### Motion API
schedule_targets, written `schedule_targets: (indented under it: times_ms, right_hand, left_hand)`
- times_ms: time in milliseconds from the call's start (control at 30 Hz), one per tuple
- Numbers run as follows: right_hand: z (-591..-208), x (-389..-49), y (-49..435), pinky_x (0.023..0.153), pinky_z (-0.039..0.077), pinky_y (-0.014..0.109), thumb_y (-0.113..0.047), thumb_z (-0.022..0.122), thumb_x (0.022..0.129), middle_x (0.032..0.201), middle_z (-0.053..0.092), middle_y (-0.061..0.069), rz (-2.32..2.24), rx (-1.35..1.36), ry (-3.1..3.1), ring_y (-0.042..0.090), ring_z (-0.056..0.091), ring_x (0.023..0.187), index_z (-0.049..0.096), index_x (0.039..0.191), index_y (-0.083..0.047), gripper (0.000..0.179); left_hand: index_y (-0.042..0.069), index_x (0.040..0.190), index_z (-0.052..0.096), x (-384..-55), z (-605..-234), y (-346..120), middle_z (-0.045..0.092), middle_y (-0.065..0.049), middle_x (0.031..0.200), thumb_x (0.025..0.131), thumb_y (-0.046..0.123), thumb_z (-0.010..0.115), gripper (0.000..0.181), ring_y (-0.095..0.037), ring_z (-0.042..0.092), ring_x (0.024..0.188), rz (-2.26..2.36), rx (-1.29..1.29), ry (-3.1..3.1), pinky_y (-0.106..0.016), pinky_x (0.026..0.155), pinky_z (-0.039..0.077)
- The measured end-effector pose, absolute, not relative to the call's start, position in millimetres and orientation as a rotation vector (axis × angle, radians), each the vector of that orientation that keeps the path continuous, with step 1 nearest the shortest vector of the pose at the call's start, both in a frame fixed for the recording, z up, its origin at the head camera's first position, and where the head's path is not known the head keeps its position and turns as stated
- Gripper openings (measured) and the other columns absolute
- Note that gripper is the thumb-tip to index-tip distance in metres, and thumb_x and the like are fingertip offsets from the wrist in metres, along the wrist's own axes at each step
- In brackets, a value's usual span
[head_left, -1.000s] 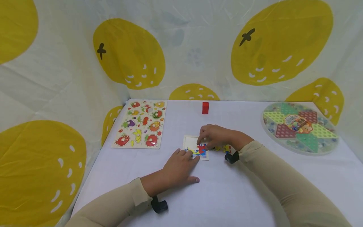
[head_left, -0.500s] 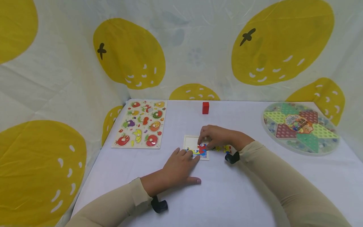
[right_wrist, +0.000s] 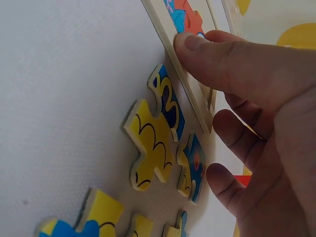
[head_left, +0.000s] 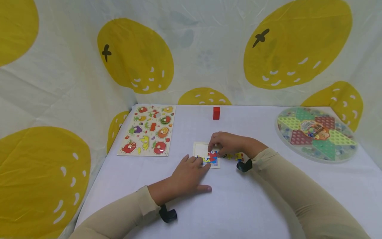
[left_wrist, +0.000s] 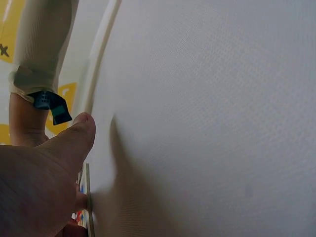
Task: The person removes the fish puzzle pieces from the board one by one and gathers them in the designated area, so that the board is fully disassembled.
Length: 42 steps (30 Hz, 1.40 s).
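Flat on the white table lies a small square jigsaw tray [head_left: 195, 148], partly filled with colourful pieces. My left hand [head_left: 188, 176] rests over its near left side, fingers extended on the tray and thumb spread out to the right. Above the tray's right side, my right hand [head_left: 228, 143] holds a red jigsaw piece [head_left: 213, 155] between thumb and index finger. In the right wrist view the thumb [right_wrist: 197, 52] lies at the tray's rim [right_wrist: 185, 81], against that piece. Loose yellow and blue pieces [right_wrist: 150, 140] lie beside the tray, partly under the right hand.
A fruit peg puzzle board [head_left: 148, 153] lies at the back left. At the back centre stands a red block [head_left: 216, 113]. A round Chinese checkers board [head_left: 316, 131] sits at the right. Fruit-patterned cloth walls [head_left: 206, 63] enclose the table's back and sides.
Both hands stay almost in place. The left thumb has stretched slightly further to the right. The right hand keeps its hold at the red piece, with only a tiny shift.
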State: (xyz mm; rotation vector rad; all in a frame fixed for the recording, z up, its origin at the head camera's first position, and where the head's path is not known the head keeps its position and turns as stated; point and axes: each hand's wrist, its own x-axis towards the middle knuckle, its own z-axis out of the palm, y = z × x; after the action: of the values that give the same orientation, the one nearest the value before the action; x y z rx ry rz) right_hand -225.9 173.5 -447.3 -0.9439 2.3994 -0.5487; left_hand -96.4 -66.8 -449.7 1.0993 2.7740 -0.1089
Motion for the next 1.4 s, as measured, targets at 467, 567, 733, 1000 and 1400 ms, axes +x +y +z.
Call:
schedule_targets:
  times_ms: [467,567,733,1000,1400]
  right_hand:
    - [-444.9,-224.2,174.1,0.098,0.052,0.036,-0.017,0.088,0.091,0.117,0.063,-0.009,-0.62,-0.908,2.39,0.018,0.055,0.111,0.077,0.115,-0.036,0.032]
    - [-444.6,-224.0,173.9,0.096,0.052,0.035,-0.017,0.088,0.091,0.116,0.063,-0.008,-0.626,-0.915,2.387,0.018,0.055,0.11,0.077,0.115,-0.035,0.032]
    - [-444.1,-224.0,174.2,0.097,0.053,0.035,-0.016,0.088,0.091,0.117,0.063,-0.009,-0.625,-0.917,2.393,0.019,0.056,0.11,0.076,0.115,-0.036,0.033]
    - [-447.0,-225.6,175.6,0.099,0.053,0.037,-0.017,0.088,0.092,0.119,0.062,-0.01,-0.619,-0.934,2.397,0.018,0.055,0.112,0.075,0.116,-0.038,0.034]
    - [-446.4,-223.1,176.4,0.099,0.054,0.036,-0.016,0.086,0.093,0.12,0.062,-0.009,-0.647,-0.933,2.384,0.019,0.056,0.113,0.074,0.118,-0.035,0.034]
  left_hand:
    - [0.026,0.16,0.052,-99.7,-447.0,-67.3,0.058,-0.005,0.144,0.089,0.085,0.059,0.093,-0.024,0.053,0.133,-0.09,1.109,2.758,-0.057,0.12,0.037]
    - [0.025,0.16,0.053,-99.9,-446.9,-67.4,0.059,-0.005,0.143,0.089,0.085,0.059,0.093,-0.024,0.053,0.133,-0.093,1.11,2.758,-0.057,0.12,0.037]
    - [0.026,0.16,0.053,-100.6,-447.6,-67.6,0.059,-0.005,0.143,0.088,0.085,0.059,0.094,-0.024,0.053,0.133,-0.11,1.111,2.756,-0.056,0.12,0.038]
    - [0.025,0.161,0.052,-100.8,-444.4,-66.4,0.058,-0.005,0.144,0.088,0.085,0.06,0.094,-0.024,0.053,0.133,-0.112,1.102,2.744,-0.057,0.12,0.037]
    - [0.026,0.161,0.052,-100.8,-444.2,-66.5,0.059,-0.005,0.144,0.089,0.085,0.059,0.094,-0.024,0.053,0.132,-0.137,1.118,2.741,-0.057,0.12,0.037]
